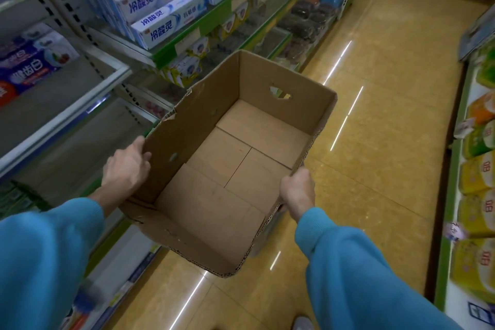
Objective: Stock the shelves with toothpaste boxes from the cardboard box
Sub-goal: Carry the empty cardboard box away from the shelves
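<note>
A shop aisle with a shiny yellow floor [375, 115], and tall shelves [88, 80] running along the left side. Up on those shelves, rows of blue and white toothpaste boxes [166, 21], stacked neatly near the top. Over on the right, another rack with yellow and green packs [479, 174]. In the middle, a big brown cardboard box [227, 163], held up off the floor, open at the top, with nothing inside but its bare bottom flaps. On the left wall of the box, the left hand [126, 169], thumb hooked over the rim and fingers pressed on the outside. On the right wall, the right hand [297, 190], curled tight round the top edge. Both arms in bright blue sleeves [48, 262]. Down at the bottom edge, just the tip of a pale shoe [302, 324]. Looks like the very end of the job: no toothpaste left to put away. Next, probably only carrying the empty box off, keeping both hands firm so the floppy sides do not bend or slip.
</note>
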The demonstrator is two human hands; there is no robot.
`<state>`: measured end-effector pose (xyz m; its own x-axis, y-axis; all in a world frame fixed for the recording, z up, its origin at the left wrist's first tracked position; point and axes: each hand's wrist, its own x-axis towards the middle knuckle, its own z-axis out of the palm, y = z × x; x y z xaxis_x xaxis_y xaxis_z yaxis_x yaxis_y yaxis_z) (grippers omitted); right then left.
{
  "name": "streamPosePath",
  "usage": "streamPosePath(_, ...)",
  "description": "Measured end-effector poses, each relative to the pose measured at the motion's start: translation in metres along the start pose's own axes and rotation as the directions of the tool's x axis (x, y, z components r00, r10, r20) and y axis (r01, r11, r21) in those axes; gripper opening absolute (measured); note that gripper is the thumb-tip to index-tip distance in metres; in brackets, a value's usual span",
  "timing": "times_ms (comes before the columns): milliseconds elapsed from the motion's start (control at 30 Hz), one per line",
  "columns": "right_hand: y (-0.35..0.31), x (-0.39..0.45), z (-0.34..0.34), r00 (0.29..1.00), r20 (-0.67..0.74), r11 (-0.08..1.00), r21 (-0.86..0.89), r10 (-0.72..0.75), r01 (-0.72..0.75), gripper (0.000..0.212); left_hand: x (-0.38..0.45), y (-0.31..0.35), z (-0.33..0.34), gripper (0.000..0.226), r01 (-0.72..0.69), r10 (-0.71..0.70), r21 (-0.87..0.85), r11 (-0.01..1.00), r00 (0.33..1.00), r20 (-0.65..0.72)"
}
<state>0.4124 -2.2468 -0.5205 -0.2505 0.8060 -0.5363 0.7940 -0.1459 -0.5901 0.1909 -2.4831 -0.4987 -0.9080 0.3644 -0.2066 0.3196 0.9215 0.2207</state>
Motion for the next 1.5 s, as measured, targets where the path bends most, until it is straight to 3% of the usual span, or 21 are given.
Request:
streamPosePath(100, 0.012, 0.01, -0.009, 0.999, 0.052, 1.0, 0.026, -0.007, 0.005, 0.043, -0.016, 0.003, -0.002, 0.008, 0.053, -0.053, -0.028, 0.998, 0.999, -0.003)
streamPosePath(267, 0.034, 0.025, -0.039, 0.998, 0.046, 0.999, 0.017, -0.052, 0.051, 0.051, -0.047, 0.023, 0.002, 0.019, 0.089, -0.091, -0.097, 0.991, 0.996, -0.018)
streamPosePath(367, 0.033, 0.029, -0.073, 0.996, 0.033, 0.996, 0.008, -0.085, 0.085, 0.053, -0.06, 0.048, -0.003, 0.008, 0.071, -0.073, -0.14, 0.988, 0.997, -0.009)
streamPosePath(533, 0.02, 0.043, -0.152, 0.991, -0.012, 0.991, 0.013, -0.132, 0.132, 0.05, -0.069, 0.098, -0.038, 0.012, -0.058, 0.06, -0.134, 0.989, 0.998, 0.013)
streamPosePath(733, -0.004, 0.039, -0.277, 0.993, 0.014, 0.989, 0.093, -0.114, 0.112, 0.037, -0.097, 0.189, -0.113, 0.014, -0.277, 0.273, -0.073, 0.958, 0.96, -0.056)
streamPosePath(900, -0.051, 0.008, -0.397, 0.981, -0.028, 0.98, 0.048, -0.191, 0.192, 0.027, -0.126, 0.286, -0.19, 0.012, -0.275, 0.266, -0.097, 0.957, 0.959, -0.096)
streamPosePath(1100, -0.077, -0.02, -0.532, 0.966, -0.135, 0.972, 0.052, -0.223, 0.231, 0.029, -0.166, 0.403, -0.252, 0.033, -0.259, 0.241, -0.205, 0.944, 0.964, -0.111)
streamPosePath(1300, -0.096, -0.009, -0.605, 0.964, -0.155, 0.964, 0.124, -0.217, 0.237, 0.031, -0.168, 0.481, -0.279, 0.043, -0.256, 0.237, -0.284, 0.924, 0.966, -0.099)
streamPosePath(1500, -0.119, 0.072, -0.65, 0.921, -0.31, 0.957, 0.097, -0.234, 0.275, 0.055, -0.126, 0.559, -0.29, 0.046, -0.29, 0.273, -0.271, 0.918, 0.957, -0.097)
